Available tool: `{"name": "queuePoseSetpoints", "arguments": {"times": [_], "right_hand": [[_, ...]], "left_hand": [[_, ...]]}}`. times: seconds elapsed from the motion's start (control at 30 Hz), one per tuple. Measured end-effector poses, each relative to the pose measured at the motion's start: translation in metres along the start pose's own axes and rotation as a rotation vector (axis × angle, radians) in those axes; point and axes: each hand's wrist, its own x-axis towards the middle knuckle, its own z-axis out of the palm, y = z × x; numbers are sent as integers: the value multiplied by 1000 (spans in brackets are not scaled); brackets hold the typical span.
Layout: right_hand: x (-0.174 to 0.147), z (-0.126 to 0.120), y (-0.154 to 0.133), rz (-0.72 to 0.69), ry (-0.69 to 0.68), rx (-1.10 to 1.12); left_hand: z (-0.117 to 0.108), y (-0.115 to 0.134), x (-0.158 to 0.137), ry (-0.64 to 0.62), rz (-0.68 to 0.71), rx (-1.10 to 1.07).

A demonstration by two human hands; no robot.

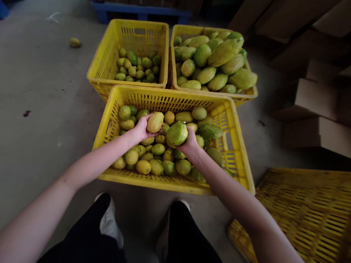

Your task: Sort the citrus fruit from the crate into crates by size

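My left hand [145, 128] is closed around a yellow citron [155, 122] with a faintly ribbed skin. Close beside it, my right hand [189, 141] grips a larger green citron [177, 134], its short stem end upward. Both fruits are held above the front yellow crate [175, 186], which stands on the floor before my feet. Loose green and yellow citrons [143, 167] of mixed size cover much of its bottom. Fingers of both hands are partly hidden by the fruits.
Behind stand two more yellow crates: the left one [100, 54] holds small green fruits, the right one [253, 91] is heaped with large ones. One fruit [75, 42] lies on the floor. Cardboard boxes [315, 98] and another yellow crate [304, 212] are at right; a blue pallet [142, 10] lies behind.
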Motion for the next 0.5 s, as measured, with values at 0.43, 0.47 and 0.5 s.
{"name": "queuePoseSetpoints", "arguments": {"times": [0.43,0.47,0.5], "right_hand": [[-2,0,-2,12,-234,-150],[-1,0,-2,11,-239,-160],[0,0,-3,7,-244,-165]], "left_hand": [[2,4,-3,78,129,43],[1,4,-3,71,138,41],[1,4,-3,66,149,33]]}}
